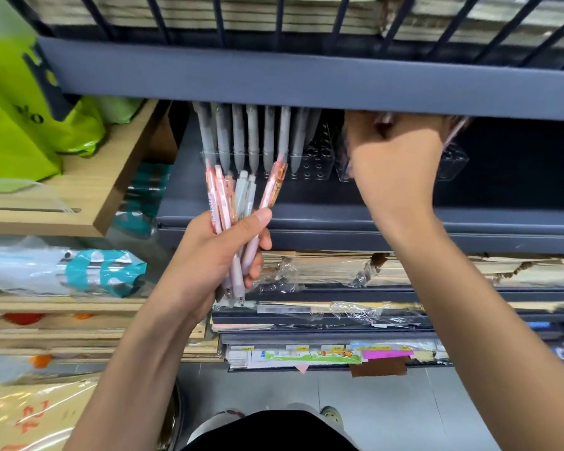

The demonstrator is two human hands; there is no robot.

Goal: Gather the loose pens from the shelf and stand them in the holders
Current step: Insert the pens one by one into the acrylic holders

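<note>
A left hand (222, 255) grips a fanned bundle of pens (245, 196) before the shelf (306, 219), while the right hand (391, 157), its grasp hidden, reaches over a clear holder (455, 162); the loosely fanned bundle might slip and scatter.

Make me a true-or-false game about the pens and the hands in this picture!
1. The left hand grips a bunch of pens. True.
2. The grey pens lie flat on the floor. False: they stand in a clear holder.
3. The right hand reaches in under the upper shelf. True.
4. The bag on the left is red. False: it is green.
</note>
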